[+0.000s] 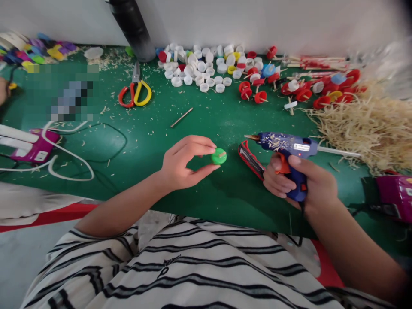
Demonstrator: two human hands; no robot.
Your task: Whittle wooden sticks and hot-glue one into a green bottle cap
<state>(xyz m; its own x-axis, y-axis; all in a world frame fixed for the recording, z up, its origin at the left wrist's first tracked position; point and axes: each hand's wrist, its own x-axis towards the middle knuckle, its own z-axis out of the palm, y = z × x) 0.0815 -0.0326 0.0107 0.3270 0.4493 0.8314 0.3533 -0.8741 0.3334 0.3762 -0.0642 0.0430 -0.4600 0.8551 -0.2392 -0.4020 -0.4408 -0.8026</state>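
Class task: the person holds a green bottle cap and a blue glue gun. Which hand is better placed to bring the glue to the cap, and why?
Probably the right hand: it grips the glue gun, whose nozzle already points left toward the green cap. The left hand pinches that cap between its fingertips, so it can only steady it.

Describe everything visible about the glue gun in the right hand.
The glue gun has a blue plastic-looking body flecked with pale straw bits, an orange trigger, a white label and a brownish metal-looking nozzle pointing left. A pale glue stick juts from its rear, to the right. It lies roughly level above the green table. The right hand grips its handle, one finger by the trigger. A dark cord leaves the handle's base. The nozzle touches nothing.
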